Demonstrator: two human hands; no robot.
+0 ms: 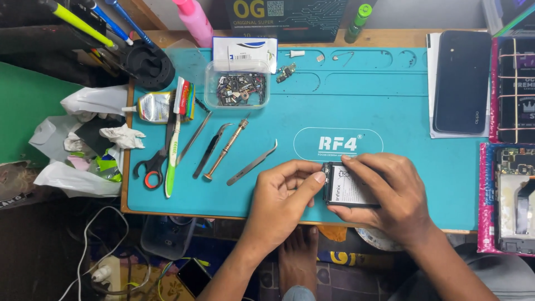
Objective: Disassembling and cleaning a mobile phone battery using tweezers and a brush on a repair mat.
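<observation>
Gripping phone battery (350, 189) w/ both hands: right hand (390, 192) hides half, left hand (284, 192) pinches edge.

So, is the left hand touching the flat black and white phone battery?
Touching. The head view shows the left hand with its thumb tip pressed against the left edge of the phone battery, no gap between them.

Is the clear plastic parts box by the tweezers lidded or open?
Cannot tell: the clear box sits upright with small parts visible inside, but its transparency hides any lid.
</observation>
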